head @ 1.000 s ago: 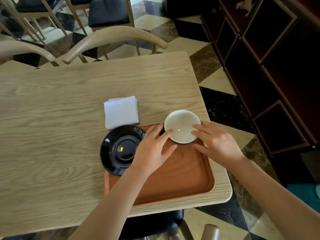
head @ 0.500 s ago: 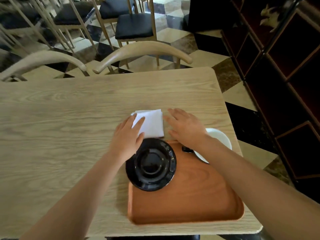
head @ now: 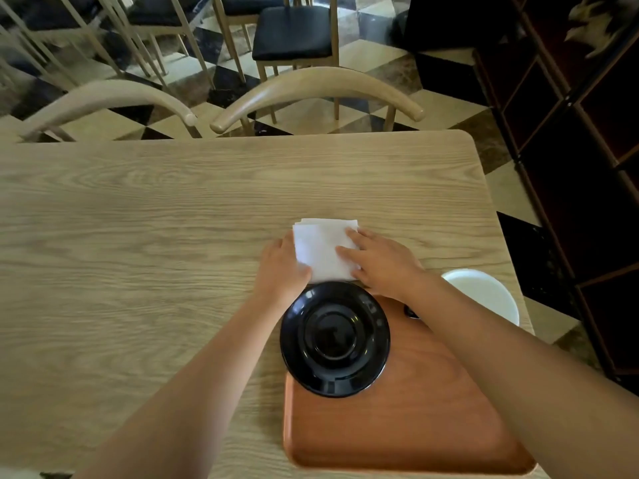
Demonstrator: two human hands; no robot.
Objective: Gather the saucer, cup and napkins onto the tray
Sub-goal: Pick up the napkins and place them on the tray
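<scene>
A white stack of folded napkins (head: pixel 321 248) lies on the wooden table just beyond the tray. My left hand (head: pixel 281 267) grips its left edge and my right hand (head: pixel 382 262) presses on its right side. The black saucer (head: pixel 334 338) sits on the far left corner of the orange-brown tray (head: pixel 408 420), overhanging its edge. The white cup (head: pixel 484 293) stands at the tray's far right corner, partly hidden by my right forearm.
The light wooden table (head: pixel 155 271) stretches left. Two curved chair backs (head: pixel 318 89) stand at its far edge, with more chairs behind. A dark shelving unit (head: pixel 587 150) lines the right side. The table's right edge runs close to the cup.
Both hands left the white cup, reached forward to the napkins and now hold the stack from both sides. The camera view has shifted forward.
</scene>
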